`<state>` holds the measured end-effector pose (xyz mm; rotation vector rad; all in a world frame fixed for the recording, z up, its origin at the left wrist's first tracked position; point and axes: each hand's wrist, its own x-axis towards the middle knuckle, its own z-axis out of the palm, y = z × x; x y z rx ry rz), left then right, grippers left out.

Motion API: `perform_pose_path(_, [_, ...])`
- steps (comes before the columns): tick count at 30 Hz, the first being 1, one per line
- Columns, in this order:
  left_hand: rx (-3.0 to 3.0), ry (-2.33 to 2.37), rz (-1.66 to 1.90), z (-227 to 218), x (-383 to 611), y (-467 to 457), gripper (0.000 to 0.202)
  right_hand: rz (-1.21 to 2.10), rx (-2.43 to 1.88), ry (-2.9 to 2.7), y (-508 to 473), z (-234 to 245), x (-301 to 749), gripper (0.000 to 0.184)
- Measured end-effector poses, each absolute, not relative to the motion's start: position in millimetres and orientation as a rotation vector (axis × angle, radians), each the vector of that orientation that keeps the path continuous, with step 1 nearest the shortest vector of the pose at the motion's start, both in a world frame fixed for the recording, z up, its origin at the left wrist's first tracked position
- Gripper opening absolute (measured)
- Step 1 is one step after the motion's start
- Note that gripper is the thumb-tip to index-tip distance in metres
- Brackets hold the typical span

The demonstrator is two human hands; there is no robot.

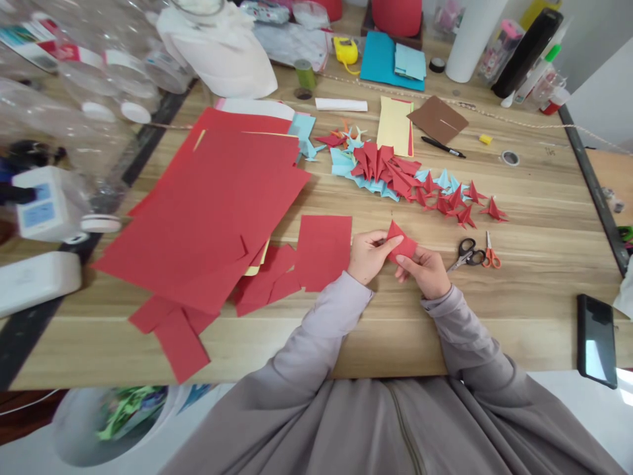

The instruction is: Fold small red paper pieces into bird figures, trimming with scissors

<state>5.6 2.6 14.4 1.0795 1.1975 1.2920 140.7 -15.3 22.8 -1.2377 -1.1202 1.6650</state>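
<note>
Both hands hold a small folded piece of red paper just above the table. My left hand pinches its left side, the thumb lying on top. At its lower right edge, my right hand grips it between thumb and fingers. Left of the hands lies a flat red paper square. Beyond them is a cluster of folded red paper cranes mixed with light blue ones. To the right of my right hand rest black-handled scissors and small orange-handled scissors.
A stack of large red sheets covers the left, with red offcuts nearby. Plastic bottles crowd the far left. At the back lie a yellow tape measure, brown paper and a black pen. A phone sits at the right edge.
</note>
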Motion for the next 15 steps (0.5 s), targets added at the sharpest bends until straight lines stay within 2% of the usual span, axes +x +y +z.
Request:
perform_pose_path(8, [1.027, 1.259, 1.338, 13.1, 4.9, 4.4, 0.028, 1.744, -1.139, -1.141, -13.4, 21.5, 146.3, 0.037])
perform_pose_path(15, [1.072, 1.258, 1.303, 14.1, 5.6, 3.7, 0.033, 1.729, -1.185, -1.040, -13.3, 19.0, 144.2, 0.043])
